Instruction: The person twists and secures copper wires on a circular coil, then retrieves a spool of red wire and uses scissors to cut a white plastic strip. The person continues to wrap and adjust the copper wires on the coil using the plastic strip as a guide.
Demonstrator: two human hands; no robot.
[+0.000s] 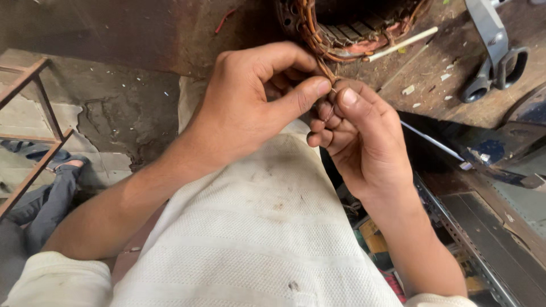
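While your left hand (pixel 256 102) and right hand (pixel 358 136) both pinch the copper wire lead (pixel 327 71), it runs just above your grip into the stator winding (pixel 341 34). Twist too hard and the strand may snap there.

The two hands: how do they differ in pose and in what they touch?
The left hand comes from the left, thumb stretched toward the copper wire; the right hand sits lower, fingers curled. The left looks larger, nearer the stator. Both pinch the same wire end, thumbs almost meeting.
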